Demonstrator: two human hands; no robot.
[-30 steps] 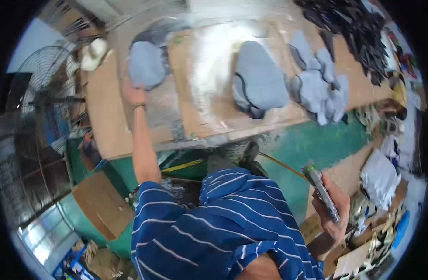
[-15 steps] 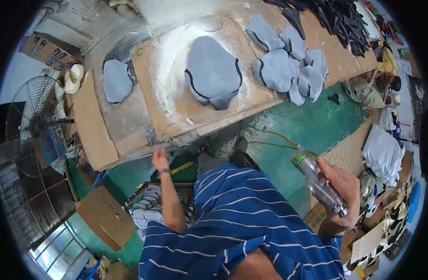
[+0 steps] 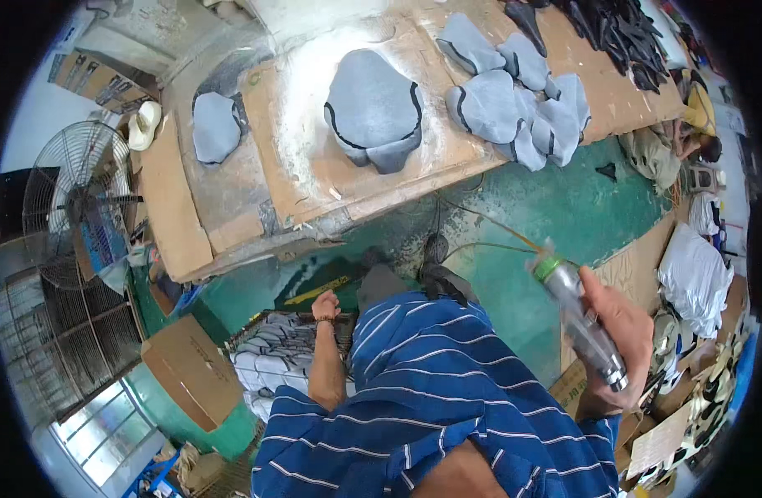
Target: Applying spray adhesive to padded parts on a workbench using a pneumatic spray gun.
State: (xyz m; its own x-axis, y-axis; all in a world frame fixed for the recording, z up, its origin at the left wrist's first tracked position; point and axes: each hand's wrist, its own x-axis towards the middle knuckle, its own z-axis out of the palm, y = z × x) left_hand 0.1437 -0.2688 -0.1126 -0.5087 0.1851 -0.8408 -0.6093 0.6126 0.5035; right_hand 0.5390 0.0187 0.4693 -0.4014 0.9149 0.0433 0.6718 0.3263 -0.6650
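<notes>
My right hand (image 3: 620,332) is wrapped round a silver, spray-gun-like tool (image 3: 582,319) with a green collar, held in front of my right side. Thin hoses lead towards its collar end. My left hand (image 3: 325,306) is lowered beside my waist, fingers curled in, with nothing visible in them. Just below it stands a wire crate (image 3: 344,325) filled with stacked grey pieces (image 3: 269,353). On the table, a large grey padded saddle cover (image 3: 373,104) with black edging lies on white-dusted cardboard. Neither hand touches it.
Smaller grey covers lie at the table's left (image 3: 216,127) and in a group on its right (image 3: 489,106). Black saddle-shaped pieces (image 3: 601,33) are heaped at the far right. A fan (image 3: 74,199) and cardboard box (image 3: 190,371) stand left. Another person (image 3: 698,112) is at the right.
My left hand has dropped away from the table edge to beside the crate, its fingers now curled. My right hand has moved slightly right and down with the tool.
</notes>
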